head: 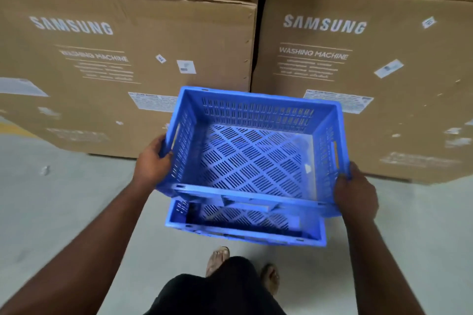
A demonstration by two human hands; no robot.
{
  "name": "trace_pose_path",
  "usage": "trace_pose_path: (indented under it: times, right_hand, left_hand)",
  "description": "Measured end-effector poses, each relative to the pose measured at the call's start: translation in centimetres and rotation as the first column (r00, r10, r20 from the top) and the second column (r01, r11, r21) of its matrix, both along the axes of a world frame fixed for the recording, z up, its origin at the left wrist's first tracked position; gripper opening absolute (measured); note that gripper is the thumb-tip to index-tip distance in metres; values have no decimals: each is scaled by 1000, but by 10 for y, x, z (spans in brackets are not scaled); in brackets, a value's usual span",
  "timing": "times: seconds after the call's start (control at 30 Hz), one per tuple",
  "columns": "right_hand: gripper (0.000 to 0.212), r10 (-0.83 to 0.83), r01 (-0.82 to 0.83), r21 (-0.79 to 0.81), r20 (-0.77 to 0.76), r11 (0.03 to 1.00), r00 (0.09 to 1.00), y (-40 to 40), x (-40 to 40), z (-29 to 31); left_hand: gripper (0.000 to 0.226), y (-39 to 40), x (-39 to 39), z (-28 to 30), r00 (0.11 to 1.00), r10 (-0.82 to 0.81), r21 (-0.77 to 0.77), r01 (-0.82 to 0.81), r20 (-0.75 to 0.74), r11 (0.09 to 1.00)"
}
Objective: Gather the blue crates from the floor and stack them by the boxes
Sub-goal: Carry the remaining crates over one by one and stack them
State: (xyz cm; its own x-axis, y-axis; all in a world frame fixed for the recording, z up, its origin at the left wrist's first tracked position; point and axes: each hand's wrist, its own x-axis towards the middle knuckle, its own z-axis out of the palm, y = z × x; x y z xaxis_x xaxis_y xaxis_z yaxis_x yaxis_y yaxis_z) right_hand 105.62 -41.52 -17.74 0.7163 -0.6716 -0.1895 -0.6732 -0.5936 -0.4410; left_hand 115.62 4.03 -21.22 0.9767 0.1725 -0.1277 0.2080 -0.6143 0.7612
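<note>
The pale grey concrete floor [64, 199] is carrying two Samsung washing machine cartons, the left carton [122, 64] sitting at eleven o'clock and the right carton [371, 71] at one o'clock, just beside each other. A lower blue crate [245, 231] is sitting near six o'clock, whether resting there cannot be told.

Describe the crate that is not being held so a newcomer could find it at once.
Two big Samsung washing machine boxes stand ahead. On the floor before their gap sits a blue crate. Unlike the upper crate gripped by both hands, it lies lower, untouched, mostly covered.
</note>
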Motion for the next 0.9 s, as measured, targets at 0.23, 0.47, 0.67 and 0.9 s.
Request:
trace_pose_path:
  times: [0.23, 0.47, 0.67, 0.9]
  right_hand:
    - [63, 159, -160, -7, -70, 987, 985, -19, 22, -6]
    - [67, 244, -253, -37, -163, 967, 956, -22, 18, -6]
    - [66, 220, -230, -13, -246, 973, 944, -21, -1, -1]
    - [67, 167, -173, 0, -257, 985, 952, -12, -31, 3]
  left_hand:
    - [60, -13, 0, 5, 998, 16, 145, -25, 63, 989]
    - [60, -6, -3, 0, 999, 27, 185, -32, 26, 982]
    - [62, 5, -25, -8, 999, 42, 127, -40, -19, 991]
    - [63, 10, -56, -5, 999, 22, 149, -17, -34, 989]
